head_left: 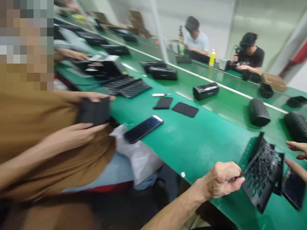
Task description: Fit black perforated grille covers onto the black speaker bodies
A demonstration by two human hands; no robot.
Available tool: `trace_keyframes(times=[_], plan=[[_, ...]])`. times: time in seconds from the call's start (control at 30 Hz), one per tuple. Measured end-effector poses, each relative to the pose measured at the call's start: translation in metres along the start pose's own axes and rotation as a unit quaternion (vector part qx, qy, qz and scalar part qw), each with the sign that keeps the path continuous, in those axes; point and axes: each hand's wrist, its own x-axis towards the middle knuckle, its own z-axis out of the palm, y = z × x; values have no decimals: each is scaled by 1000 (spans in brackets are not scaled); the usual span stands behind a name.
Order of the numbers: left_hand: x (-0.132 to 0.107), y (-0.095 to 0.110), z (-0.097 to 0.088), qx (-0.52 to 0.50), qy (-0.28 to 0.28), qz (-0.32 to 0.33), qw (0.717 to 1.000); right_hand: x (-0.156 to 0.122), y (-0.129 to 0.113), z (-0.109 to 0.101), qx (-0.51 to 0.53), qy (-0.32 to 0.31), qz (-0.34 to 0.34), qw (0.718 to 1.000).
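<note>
My left hand (224, 180) pinches the near-left edge of a black perforated plastic panel (257, 179), thumb against forefinger. The panel is tilted up over the green table, and its rows of slots show the green through them. My right hand (298, 156) comes in at the right edge, only partly in view, its fingers apart. Under its lower finger lies a dark, flat, phone-like thing (295, 188); whether they touch I cannot tell. Another black piece stands behind the panel, mostly hidden by it.
On the left, a co-worker in a brown shirt holds a black flat piece (94, 110). A phone (144, 128), black pads (185, 109) and a white-handled tool (160, 95) lie on the table. Black speakers (206, 91) line the green belt. Two people sit across.
</note>
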Motion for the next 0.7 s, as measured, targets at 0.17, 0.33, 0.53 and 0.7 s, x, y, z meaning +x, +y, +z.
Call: trace_keyframes(times=[0.17, 0.33, 0.53, 0.7], plan=[[-59, -4, -71, -98, 9, -168, 981, 65, -48, 99, 78, -164, -334, 925], [-91, -32, -96, 119, 0, -234, 965, 114, -84, 183, 16, -400, -357, 844], [-79, -42, -95, 316, -56, -210, 924, 206, -137, 240, 66, -343, -233, 907], [-42, -65, -132, 389, 11, -268, 881, 274, -192, 314, 35, -286, -146, 946]])
